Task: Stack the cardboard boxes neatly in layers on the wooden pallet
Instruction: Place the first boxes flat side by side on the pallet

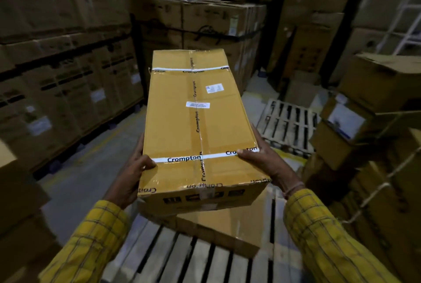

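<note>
The long cardboard box [196, 123] is up in the air, held lengthwise out in front of the person, its taped top facing the camera with "Crompton" printed along the centre seam and on the two white cross-bands. The left hand [134, 168] clamps the box's near left edge, thumb hooked over the top by the white band and the other fingers hidden down the side, so that grip is closed on the box. The right hand [262, 159] mirrors it on the box's near right edge, thumb lying across the band and fingers wrapped under the side, also gripping the box. Both sleeves are yellow check; a thin band sits on the right wrist. Directly beneath the box's near end lies a second cardboard box [218, 228], flat on the wooden pallet [193, 262], whose pale slats run toward the camera. Beyond the held box's right side, another pallet [288, 123] rests on the floor. Further right of the box stands a leaning heap of cartons [373, 137] tied with cord. Left of the box rises a wall of stacked cartons [63, 66], and behind its far end sits a strapped stack [200, 20].
</note>
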`<state>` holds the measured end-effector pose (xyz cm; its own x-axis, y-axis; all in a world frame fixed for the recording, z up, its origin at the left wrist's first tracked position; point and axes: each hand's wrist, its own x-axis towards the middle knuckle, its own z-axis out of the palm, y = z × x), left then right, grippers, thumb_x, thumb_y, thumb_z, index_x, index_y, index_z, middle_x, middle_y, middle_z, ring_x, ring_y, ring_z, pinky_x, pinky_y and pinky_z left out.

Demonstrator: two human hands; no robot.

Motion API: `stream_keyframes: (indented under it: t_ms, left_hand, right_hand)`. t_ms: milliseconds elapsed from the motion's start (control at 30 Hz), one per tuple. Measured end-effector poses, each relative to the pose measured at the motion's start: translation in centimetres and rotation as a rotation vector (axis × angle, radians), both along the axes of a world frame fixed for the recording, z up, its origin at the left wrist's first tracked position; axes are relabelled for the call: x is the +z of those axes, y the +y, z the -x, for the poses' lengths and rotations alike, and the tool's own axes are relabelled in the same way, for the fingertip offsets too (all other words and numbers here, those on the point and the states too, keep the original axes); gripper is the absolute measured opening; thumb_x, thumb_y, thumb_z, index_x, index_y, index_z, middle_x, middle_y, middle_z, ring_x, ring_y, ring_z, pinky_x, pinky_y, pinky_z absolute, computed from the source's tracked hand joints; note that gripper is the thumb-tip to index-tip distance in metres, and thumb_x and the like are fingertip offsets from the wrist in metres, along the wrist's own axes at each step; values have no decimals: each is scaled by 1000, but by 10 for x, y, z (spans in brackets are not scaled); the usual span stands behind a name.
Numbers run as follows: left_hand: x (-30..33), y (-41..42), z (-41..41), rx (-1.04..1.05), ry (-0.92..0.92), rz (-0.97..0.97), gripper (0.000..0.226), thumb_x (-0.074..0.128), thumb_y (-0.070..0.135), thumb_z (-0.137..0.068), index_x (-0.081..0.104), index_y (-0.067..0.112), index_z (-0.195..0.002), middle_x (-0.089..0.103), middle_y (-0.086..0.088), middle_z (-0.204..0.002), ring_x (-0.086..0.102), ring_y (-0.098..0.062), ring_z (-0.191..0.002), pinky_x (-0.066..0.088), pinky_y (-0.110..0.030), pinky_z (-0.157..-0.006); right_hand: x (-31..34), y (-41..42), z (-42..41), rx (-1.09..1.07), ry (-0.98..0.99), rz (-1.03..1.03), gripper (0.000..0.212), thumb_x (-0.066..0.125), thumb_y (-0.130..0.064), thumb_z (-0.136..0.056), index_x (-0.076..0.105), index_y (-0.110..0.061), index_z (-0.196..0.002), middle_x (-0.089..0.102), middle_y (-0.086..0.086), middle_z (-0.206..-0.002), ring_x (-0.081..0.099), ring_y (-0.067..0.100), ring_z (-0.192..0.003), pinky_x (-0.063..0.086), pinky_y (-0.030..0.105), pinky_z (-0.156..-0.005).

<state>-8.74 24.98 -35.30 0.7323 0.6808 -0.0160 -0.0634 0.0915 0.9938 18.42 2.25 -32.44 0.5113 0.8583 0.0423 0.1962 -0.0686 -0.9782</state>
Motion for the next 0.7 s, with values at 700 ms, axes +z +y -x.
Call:
stream_keyframes:
  t_ms: [700]
  left_hand:
    - [-106,35,-211,-143,106,15,68,72,14,-95,40,32,-151,67,-3,-134,68,-25,-119,61,-43,-93]
  right_hand:
    - [-129,-6,-125,-422,216,-8,82,85,-45,-84,37,-57,-149,52,-2,-150,59,24,-130,57,52,-100]
